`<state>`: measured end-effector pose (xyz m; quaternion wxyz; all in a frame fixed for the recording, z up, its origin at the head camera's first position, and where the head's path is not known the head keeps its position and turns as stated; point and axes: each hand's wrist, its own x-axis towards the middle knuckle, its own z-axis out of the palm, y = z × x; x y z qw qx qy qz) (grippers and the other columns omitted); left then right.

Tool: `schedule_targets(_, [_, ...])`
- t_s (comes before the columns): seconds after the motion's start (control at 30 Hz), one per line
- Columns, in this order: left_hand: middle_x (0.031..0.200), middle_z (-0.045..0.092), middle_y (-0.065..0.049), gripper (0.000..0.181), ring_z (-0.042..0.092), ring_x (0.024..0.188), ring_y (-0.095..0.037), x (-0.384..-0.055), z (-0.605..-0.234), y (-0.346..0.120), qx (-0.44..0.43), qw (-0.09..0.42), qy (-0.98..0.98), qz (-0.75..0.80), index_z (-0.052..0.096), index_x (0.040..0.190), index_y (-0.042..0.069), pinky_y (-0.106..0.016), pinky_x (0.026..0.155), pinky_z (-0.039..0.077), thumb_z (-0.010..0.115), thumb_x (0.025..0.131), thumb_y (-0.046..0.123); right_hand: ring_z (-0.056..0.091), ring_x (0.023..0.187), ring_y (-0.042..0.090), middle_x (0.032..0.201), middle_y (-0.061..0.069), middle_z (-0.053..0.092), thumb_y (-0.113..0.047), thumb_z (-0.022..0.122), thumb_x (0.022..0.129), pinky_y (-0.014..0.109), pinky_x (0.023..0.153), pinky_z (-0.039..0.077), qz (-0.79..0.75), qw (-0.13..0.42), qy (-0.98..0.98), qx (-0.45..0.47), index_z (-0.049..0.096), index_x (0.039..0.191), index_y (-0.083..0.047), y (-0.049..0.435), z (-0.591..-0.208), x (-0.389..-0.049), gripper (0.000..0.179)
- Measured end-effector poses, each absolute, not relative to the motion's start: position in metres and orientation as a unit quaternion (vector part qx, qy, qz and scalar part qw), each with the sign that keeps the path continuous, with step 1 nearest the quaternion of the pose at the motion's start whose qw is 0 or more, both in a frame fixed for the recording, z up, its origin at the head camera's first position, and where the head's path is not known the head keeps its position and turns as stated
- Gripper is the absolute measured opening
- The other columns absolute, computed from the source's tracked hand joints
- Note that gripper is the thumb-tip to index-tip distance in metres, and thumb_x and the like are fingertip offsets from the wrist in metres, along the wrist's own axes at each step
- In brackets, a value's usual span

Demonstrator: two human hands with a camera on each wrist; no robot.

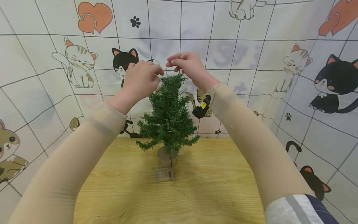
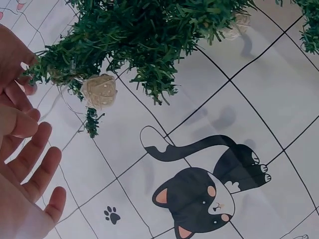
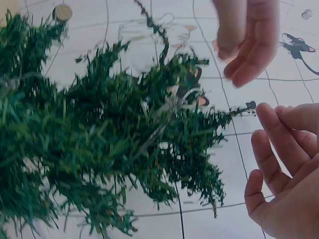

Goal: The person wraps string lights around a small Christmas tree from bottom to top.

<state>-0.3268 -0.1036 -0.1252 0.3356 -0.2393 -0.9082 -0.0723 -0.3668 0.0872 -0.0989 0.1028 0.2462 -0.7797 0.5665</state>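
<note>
A small green artificial Christmas tree (image 1: 171, 109) stands on a round base (image 1: 163, 154). Thumb and forefinger of my right hand (image 1: 190, 65) pinch a thin light-string wire (image 1: 166, 71) just above the treetop; the right wrist view shows the same right hand (image 3: 286, 169) at the tip. Beside the top, on the left, is my left hand (image 1: 142, 77), its fingers loosely bent. Nothing shows between the fingers of the left hand (image 3: 249, 42) in the right wrist view. A pale woven ball (image 2: 99, 92) hangs on wire among the branches.
A clear battery box (image 1: 163, 174) lies on the wooden table (image 1: 201, 186) in front of the base, a dark lead running to it. Behind, a white cloth (image 1: 223, 28) with grid lines and cartoon cats surrounds the table.
</note>
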Motion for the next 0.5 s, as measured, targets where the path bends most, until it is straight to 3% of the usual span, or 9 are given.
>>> schedule_targets(0.13, [0.103, 0.065, -0.002, 0.034, 0.052, 0.089, -0.029, -0.325, -0.127, -0.101, -0.239, 0.346, -0.905, -0.058, 0.071, 0.110, 0.017, -0.051, 0.087, 0.036, 0.042, 0.094, 0.009, 0.060, 0.096, 0.019, 0.102, 0.005, 0.072, -0.012, 0.059, 0.097, 0.025, 0.073, 0.044, 0.557, 0.120, -0.780, 0.260, 0.073, 0.106, -0.004, 0.087, -0.098, -0.375, 0.019])
schedule_targets(0.23, [0.103, 0.065, -0.002, 0.034, 0.052, 0.090, -0.029, -0.325, -0.129, -0.103, -0.238, 0.350, -0.904, -0.054, 0.071, 0.110, 0.017, -0.051, 0.087, 0.036, 0.041, 0.095, 0.010, 0.060, 0.098, 0.016, 0.110, 0.007, 0.070, -0.012, 0.060, 0.096, 0.027, 0.084, 0.045, 0.539, 0.133, -0.788, 0.267, 0.067, 0.078, 0.003, 0.087, -0.098, -0.380, 0.025])
schedule_targets(0.33, [0.102, 0.066, -0.003, 0.032, 0.053, 0.091, -0.029, -0.326, -0.131, -0.105, -0.239, 0.363, -0.899, -0.057, 0.072, 0.108, 0.016, -0.051, 0.085, 0.037, 0.043, 0.096, 0.011, 0.057, 0.092, 0.018, 0.117, 0.005, 0.069, -0.014, 0.060, 0.096, 0.025, 0.073, 0.042, 0.513, 0.141, -0.802, 0.273, 0.050, 0.064, 0.006, 0.088, -0.100, -0.385, 0.040])
schedule_targets(0.37, [0.103, 0.066, -0.003, 0.031, 0.053, 0.093, -0.030, -0.327, -0.130, -0.105, -0.239, 0.367, -0.897, -0.059, 0.072, 0.108, 0.016, -0.051, 0.084, 0.037, 0.043, 0.096, 0.011, 0.056, 0.092, 0.017, 0.117, 0.003, 0.069, -0.015, 0.061, 0.096, 0.025, 0.068, 0.040, 0.506, 0.142, -0.805, 0.273, 0.046, 0.063, 0.007, 0.089, -0.101, -0.385, 0.043])
schedule_targets(0.5, [0.117, 0.064, -0.004, 0.032, 0.051, 0.109, -0.030, -0.329, -0.122, -0.104, -0.227, 0.354, -0.905, -0.068, 0.071, 0.113, 0.020, -0.051, 0.085, 0.036, 0.044, 0.097, 0.013, 0.056, 0.093, 0.019, 0.109, 0.002, 0.071, -0.018, 0.061, 0.096, 0.024, 0.064, 0.036, 0.498, 0.146, -0.806, 0.287, 0.071, 0.089, -0.001, 0.089, -0.102, -0.385, 0.021])
